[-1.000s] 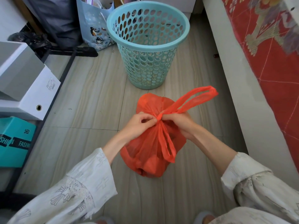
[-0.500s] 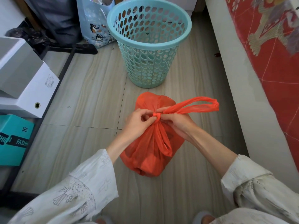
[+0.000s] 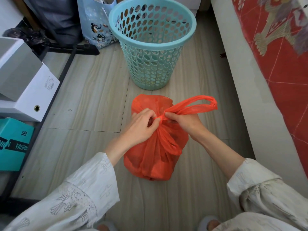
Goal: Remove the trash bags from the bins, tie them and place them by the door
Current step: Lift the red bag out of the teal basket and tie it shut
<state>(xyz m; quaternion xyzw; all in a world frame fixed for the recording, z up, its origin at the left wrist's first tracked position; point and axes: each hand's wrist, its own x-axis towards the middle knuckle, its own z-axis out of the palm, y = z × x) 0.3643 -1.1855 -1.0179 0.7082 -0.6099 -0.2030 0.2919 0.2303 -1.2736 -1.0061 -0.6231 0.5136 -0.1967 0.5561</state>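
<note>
**Hands pinching the knot at the neck of an orange trash bag**

Both hands meet at the gathered neck of the trash bag (image 3: 155,157), which stands on the floor (image 3: 93,100) directly in front of the person and below the hands. The left hand (image 3: 141,126) pinches the neck from the left; the right hand (image 3: 181,121) pinches it from the right, fingertips almost touching across a small twist of plastic. One handle loop (image 3: 198,105) runs from that twist out to the right and slightly away, past the right hand, so the right hand is the nearer one for drawing it. A second loop (image 3: 170,144) hangs slack down the front of the bag toward the person. The bag is thin, translucent orange film, bulging and creased, upright with its long axis vertical. The knot appears only partly formed and probably needs another pull. Just beyond the bag stands the bin (image 3: 152,47), a turquoise perforated basket, apart from the bag and with no liner. A white bed edge (image 3: 246,97) runs along the right; boxes (image 3: 28,80) sit at left.
</note>
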